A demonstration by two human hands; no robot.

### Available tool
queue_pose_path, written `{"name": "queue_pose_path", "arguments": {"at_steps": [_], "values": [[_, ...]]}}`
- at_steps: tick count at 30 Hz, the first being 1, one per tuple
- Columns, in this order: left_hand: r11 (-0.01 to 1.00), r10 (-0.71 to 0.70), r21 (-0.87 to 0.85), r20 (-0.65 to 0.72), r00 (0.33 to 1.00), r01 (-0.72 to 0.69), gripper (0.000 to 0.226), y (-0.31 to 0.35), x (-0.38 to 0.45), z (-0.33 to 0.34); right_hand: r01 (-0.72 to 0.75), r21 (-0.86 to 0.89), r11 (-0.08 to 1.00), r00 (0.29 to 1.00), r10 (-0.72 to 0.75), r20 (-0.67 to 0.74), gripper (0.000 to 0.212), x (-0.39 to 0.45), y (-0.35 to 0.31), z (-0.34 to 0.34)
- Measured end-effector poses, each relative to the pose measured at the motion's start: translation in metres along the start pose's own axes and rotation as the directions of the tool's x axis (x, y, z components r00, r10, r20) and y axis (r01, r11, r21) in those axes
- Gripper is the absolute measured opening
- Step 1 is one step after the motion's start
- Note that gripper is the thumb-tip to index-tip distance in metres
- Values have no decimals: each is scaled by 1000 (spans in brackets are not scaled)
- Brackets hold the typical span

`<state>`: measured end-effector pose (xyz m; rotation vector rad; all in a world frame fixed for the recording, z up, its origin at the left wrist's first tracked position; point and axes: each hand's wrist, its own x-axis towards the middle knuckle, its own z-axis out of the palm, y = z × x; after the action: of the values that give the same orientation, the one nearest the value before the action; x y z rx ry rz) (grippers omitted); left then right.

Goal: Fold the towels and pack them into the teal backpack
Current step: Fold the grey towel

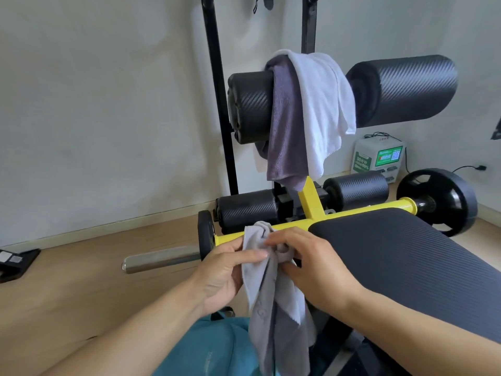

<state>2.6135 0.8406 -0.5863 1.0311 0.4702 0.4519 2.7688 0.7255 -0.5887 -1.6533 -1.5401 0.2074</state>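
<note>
A light grey towel (273,316) hangs bunched between both hands, in front of the bench. My left hand (225,272) pinches its top left edge, and my right hand (311,267) grips the bunched top beside it. Below the hands, at the bottom edge, lies the teal backpack (217,348), with the towel's lower end hanging over it. A purple towel (284,126) and a white towel (322,104) are draped over the upper foam roller (249,104) of the bench.
The black padded bench (406,267) with its yellow frame (309,204) fills the right. A steel bar (162,260) sticks out left over the wooden floor. A black weight plate (439,202), a white-green box (379,156) and a dark object (16,263) stand nearby.
</note>
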Motion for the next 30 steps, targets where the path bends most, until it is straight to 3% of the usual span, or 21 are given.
{"name": "queue_pose_path", "arguments": {"at_steps": [3,8,10,13,17,20,22,24,27,30], "values": [[992,80,89,47,996,-84,52,0,-2,8,-166,87,982,972,178,-155,33,4,4,-3],[865,173,456,124,977,-211,65,-9,-7,13,-279,272,921,915,341,-216,16,9,0,-4],[850,238,468,63,969,-239,52,-13,-4,12,-270,319,909,900,356,-253,16,11,-2,-5],[885,313,404,-144,939,-233,27,-15,4,9,-272,345,899,904,362,-230,23,11,-4,-8],[920,325,324,-316,891,-220,28,-10,8,3,-301,191,934,940,325,-104,27,8,-5,-11],[934,304,303,-396,866,-190,16,-6,6,0,-184,-160,970,983,178,-53,33,8,-6,-14],[941,273,310,-450,850,-138,12,-4,5,-2,-112,-237,965,993,115,1,33,8,-11,-18],[947,232,309,-481,845,-84,9,-3,6,-5,-86,-127,988,988,102,119,33,6,-15,-22],[953,174,302,-453,874,-33,9,-4,8,-6,-126,175,976,952,70,298,31,3,-19,-23],[964,110,265,-336,936,-18,20,-3,7,-2,-139,388,911,950,12,313,22,5,-19,-24]]}}
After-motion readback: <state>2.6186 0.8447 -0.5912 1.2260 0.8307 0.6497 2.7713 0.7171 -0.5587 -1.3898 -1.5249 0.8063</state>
